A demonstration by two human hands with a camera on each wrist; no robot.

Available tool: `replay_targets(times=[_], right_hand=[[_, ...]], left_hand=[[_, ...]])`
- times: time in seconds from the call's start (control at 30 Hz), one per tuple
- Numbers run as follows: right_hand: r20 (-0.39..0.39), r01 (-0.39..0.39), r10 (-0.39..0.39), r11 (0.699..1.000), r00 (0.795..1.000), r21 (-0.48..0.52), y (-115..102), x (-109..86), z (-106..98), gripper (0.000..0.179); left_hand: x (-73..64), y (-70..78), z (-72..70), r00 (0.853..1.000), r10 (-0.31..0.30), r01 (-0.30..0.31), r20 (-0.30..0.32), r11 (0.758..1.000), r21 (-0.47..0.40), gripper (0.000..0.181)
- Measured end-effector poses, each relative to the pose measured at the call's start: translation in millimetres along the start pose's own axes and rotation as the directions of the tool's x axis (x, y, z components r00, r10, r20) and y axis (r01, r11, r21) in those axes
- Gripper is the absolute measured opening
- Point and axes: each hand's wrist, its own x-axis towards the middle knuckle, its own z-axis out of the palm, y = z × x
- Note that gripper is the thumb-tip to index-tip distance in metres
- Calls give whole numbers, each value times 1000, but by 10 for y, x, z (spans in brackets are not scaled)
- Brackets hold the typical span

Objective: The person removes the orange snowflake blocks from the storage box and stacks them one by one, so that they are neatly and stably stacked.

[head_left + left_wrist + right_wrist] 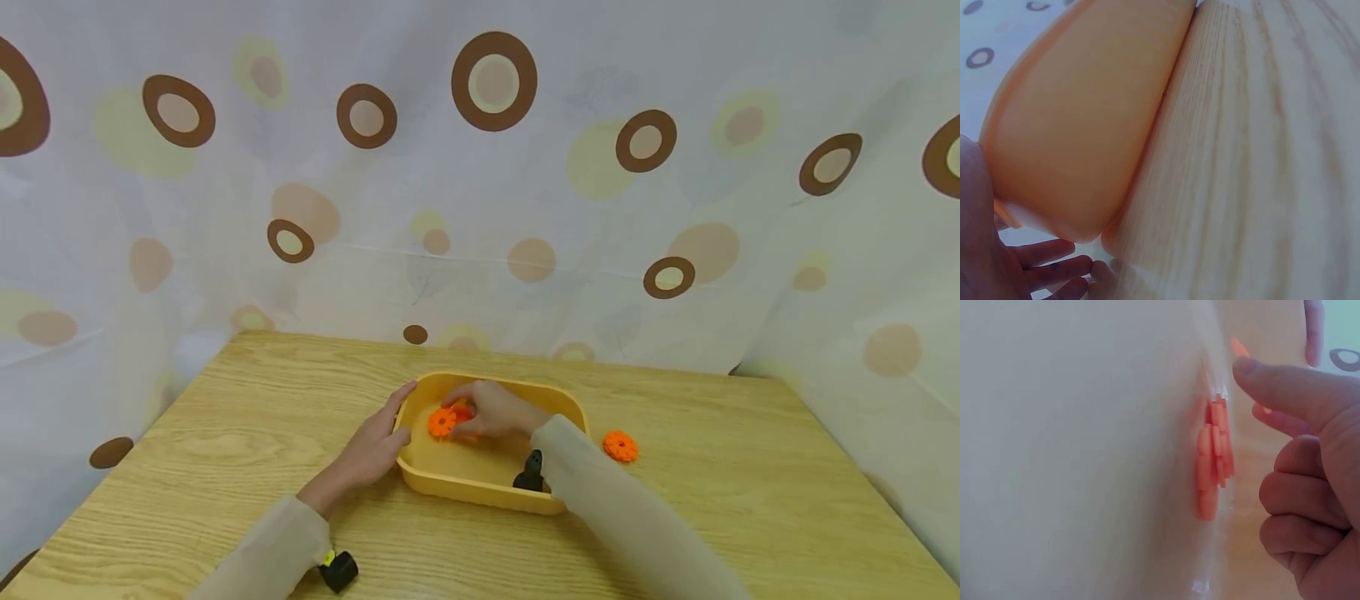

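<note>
A yellow plastic bin (495, 492) sits on the wooden table. My left hand (369, 446) grips its left rim, thumb over the edge and the other fingers along the outside; in the left wrist view those fingers (1054, 272) lie around the bin's corner. Inside the bin, my right hand (491, 410) pinches an orange flower-shaped piece (442, 422) between thumb and index finger, seen edge-on in the right wrist view. Under that hand, several more orange pieces (1213, 462) lie bunched on the bin floor, partly hidden by the hand in the head view.
Right of the bin, more orange flower-shaped pieces (620, 446) lie on the table (712, 483), apparently stacked. A black device (529, 472) shows by the right sleeve, another (339, 572) by the left sleeve. A cloth with printed circles (450, 192) hangs behind the table.
</note>
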Motion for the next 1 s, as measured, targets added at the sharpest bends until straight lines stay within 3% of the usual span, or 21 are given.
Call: replay_targets(times=[0.4,0.73,1.0], right_hand=[[-33,18,-14,994,999,107,4,7,-76,40],[-124,34,-13,986,992,164,-25,-30,-211,40],[-173,10,31,974,984,227,26,-92,-371,40]], left_hand=[[7,-31,-26,1000,-12,12,-12,1000,17,66],[3,-23,-42,1000,-8,8,-15,1000,20,66],[5,-32,7,1000,6,-6,-17,1000,9,66]])
